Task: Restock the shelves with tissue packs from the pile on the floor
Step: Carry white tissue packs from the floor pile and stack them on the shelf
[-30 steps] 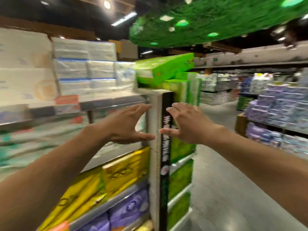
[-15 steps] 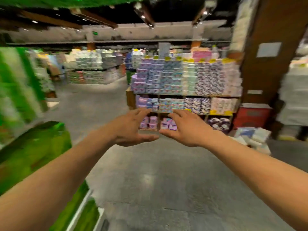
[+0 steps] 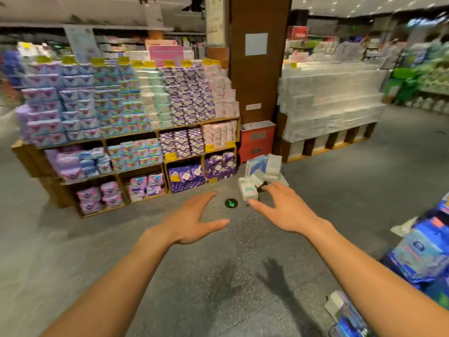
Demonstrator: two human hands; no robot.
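A pile of white and pale blue tissue packs [image 3: 262, 175] lies on the grey floor beside a brown pillar [image 3: 258, 57]. My left hand [image 3: 192, 221] and my right hand [image 3: 284, 210] are stretched out in front of me, fingers spread, both holding nothing. My right hand's fingertips overlap the near edge of the pile in the view, though the pile lies farther off. A wooden shelf unit [image 3: 136, 135] full of purple, blue and pink packs stands left of the pile.
A red cabinet [image 3: 257, 139] stands at the pillar's foot. A stepped stack of white packs [image 3: 328, 105] rises to the right. Blue packs [image 3: 422, 251] crowd the near right edge. A round green arrow mark [image 3: 231, 203] sits on the floor between my hands.
My view has swung right, from the green and yellow shelf end to the aisle with the floor pile. Both hands stayed out in front, have spread wider apart, and hold nothing.
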